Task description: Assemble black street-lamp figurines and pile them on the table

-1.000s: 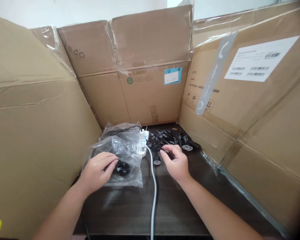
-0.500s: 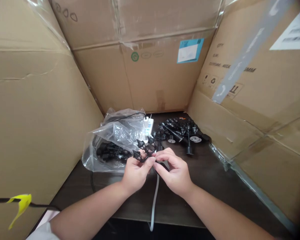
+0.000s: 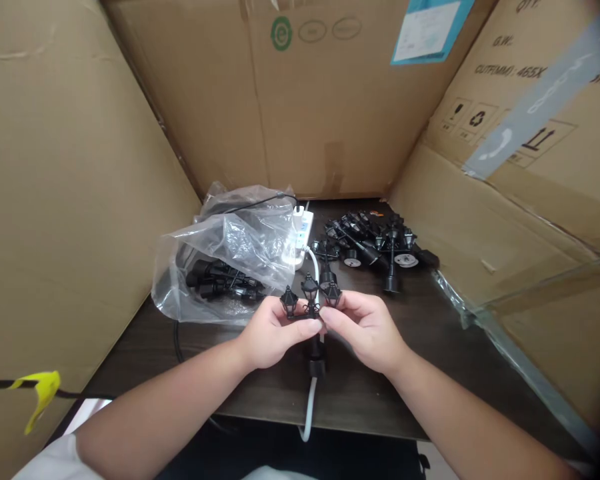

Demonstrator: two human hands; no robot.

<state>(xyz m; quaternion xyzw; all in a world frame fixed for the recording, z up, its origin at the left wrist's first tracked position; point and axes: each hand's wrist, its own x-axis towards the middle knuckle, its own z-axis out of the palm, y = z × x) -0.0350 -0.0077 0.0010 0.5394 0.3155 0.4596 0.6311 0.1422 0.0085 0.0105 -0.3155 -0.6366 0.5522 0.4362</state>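
Between my two hands is a small black model street lamp (image 3: pixel 310 308) with three lantern heads, standing nearly upright with its round base toward me. My left hand (image 3: pixel 273 333) is closed on the left arm of the lamp, thumb across its middle. My right hand (image 3: pixel 367 328) pinches the right side just under the right lantern. The fingers behind the lamp are partly hidden. Beyond my hands, to the right, lies a pile of similar black lamps (image 3: pixel 365 233). More black lamps (image 3: pixel 225 280) lie inside a clear plastic bag (image 3: pixel 240 233) at the left.
Cardboard boxes wall in the dark table (image 3: pixel 380 393) on the left (image 3: pixel 80 167), back (image 3: pixel 300 120) and right (image 3: pixel 505 213). A white power strip (image 3: pixel 303 230) sits behind the bag, its white cable (image 3: pixel 310 410) running over the front edge. A yellow tag (image 3: pixel 43 393) hangs on a black cord at far left.
The lamp has turned from a tilted pose to nearly upright, its base now showing below my hands. My right hand has shifted to its right arm. The camera view has tipped downward.
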